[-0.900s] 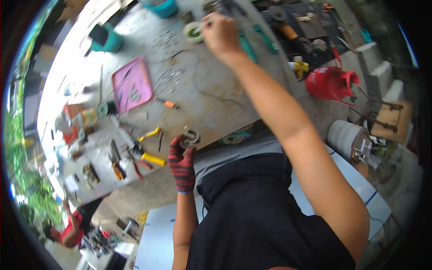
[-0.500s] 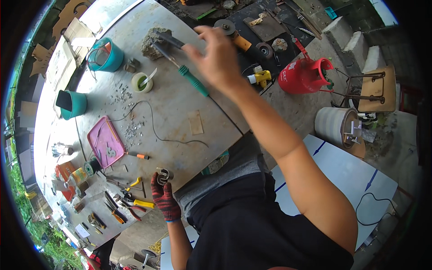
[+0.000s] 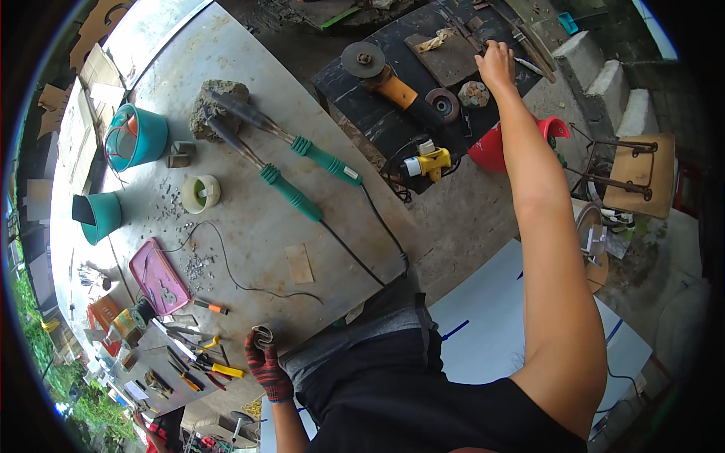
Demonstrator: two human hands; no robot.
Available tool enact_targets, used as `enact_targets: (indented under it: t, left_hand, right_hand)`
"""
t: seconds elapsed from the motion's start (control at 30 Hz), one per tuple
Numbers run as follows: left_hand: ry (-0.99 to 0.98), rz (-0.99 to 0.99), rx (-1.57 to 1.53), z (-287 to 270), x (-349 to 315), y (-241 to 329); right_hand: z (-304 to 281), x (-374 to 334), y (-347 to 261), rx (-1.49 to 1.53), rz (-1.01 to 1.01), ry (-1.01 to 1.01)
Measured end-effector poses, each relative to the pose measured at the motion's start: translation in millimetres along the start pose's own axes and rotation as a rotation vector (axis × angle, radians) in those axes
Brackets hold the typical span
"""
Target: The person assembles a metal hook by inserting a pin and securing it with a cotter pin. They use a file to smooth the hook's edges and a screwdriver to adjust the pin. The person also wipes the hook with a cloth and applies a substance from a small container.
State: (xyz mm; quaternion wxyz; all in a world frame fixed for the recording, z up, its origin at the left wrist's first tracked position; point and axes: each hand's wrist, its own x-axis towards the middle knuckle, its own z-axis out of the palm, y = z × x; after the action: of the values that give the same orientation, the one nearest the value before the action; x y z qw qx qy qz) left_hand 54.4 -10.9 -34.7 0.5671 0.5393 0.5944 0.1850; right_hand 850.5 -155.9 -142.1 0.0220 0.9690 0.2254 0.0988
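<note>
Swung the right hand [image 3: 496, 66] away from near the two green-handled irons [image 3: 291, 192] and out to the black side table [image 3: 393, 38]. Cannot tell its grip, with bent fingers partly hidden at the table's right side. See close beside it a dark flat plate [image 3: 445, 64] and, nearer the wrist, a pebbly lump [image 3: 474, 93]. Stretch the forearm across the red gas cylinder [image 3: 489, 147]. Hold a round metal piece [image 3: 263, 337] in the gloved left hand [image 3: 266, 371], thumb and fingers closed about it, at the near edge of the worktable [image 3: 264, 38]. Find yellow-handled pliers [image 3: 226, 371] to its left, a pink tray [image 3: 136, 264] beyond, and the irons' tips against a grey stone [image 3: 204, 106] farther out.
</note>
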Motion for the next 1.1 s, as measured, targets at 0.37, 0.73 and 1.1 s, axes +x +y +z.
enact_targets:
  t: [0.37, 0.73, 1.1]
  left_hand:
    - [0.020, -0.072, 0.035, 8, 0, 0]
    - [0.008, -0.029, 0.054, 5, -6, -2]
    - [-0.043, 0.050, 0.009, -5, -11, -15]
  right_hand:
    - [30, 26, 0, -0.034, 0.085, -0.169]
    - [1, 25, -12, 0.116, -0.047, 0.093]
    - [-242, -251, -128, 0.832, -0.224, -0.322]
